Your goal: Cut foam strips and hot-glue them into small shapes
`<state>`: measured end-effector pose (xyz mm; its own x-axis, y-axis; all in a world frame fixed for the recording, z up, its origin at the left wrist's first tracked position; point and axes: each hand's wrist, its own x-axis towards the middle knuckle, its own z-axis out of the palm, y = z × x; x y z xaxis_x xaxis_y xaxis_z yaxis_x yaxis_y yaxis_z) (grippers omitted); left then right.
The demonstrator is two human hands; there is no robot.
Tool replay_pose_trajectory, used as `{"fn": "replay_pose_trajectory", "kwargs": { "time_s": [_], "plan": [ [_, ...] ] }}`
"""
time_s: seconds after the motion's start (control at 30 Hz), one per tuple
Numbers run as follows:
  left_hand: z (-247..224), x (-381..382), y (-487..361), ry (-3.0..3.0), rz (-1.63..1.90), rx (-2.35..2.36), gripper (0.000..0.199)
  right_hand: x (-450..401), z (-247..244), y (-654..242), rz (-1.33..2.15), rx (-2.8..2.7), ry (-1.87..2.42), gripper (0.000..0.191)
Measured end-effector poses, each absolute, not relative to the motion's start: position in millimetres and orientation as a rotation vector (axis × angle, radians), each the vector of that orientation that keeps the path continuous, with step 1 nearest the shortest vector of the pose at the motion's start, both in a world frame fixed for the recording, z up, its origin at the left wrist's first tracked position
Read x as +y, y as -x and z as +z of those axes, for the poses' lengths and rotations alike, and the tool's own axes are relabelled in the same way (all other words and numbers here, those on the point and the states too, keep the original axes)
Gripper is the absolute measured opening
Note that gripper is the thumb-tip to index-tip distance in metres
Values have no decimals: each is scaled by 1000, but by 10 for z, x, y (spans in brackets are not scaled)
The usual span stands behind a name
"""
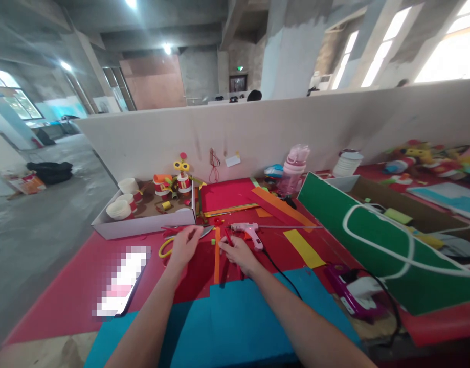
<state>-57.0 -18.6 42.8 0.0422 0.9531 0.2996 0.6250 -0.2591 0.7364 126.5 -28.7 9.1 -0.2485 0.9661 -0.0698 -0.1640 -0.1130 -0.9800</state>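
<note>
While the blue sheet (pixel 250 312) lay nearest me and the pink glue gun (pixel 245 228) pointed leftward just beyond my right hand (pixel 239 255), my left hand (pixel 184 249) was curled at the yellow-handled scissors (pixel 161 247), though I could not tell whether it gripped anything. Between my hands the orange strip (pixel 217 266) ran lengthwise away from me, its far part nearer my right hand, whose fingers were narrowed on a slim red piece (pixel 228 236).
</note>
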Motion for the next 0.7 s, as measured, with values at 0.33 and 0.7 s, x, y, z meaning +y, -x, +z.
{"fn": "replay_pose_trajectory", "kwargs": {
  "time_s": [0.33, 0.7],
  "plan": [
    [211, -244, 245, -1058, 1231, 1066, 29, -294, 130, -1269, 1765, -1066, 930, 48],
    [213, -266, 244, -994, 929, 983, 33, -188, 81, -1388, 1844, -952, 826, 40]
  ]
}}
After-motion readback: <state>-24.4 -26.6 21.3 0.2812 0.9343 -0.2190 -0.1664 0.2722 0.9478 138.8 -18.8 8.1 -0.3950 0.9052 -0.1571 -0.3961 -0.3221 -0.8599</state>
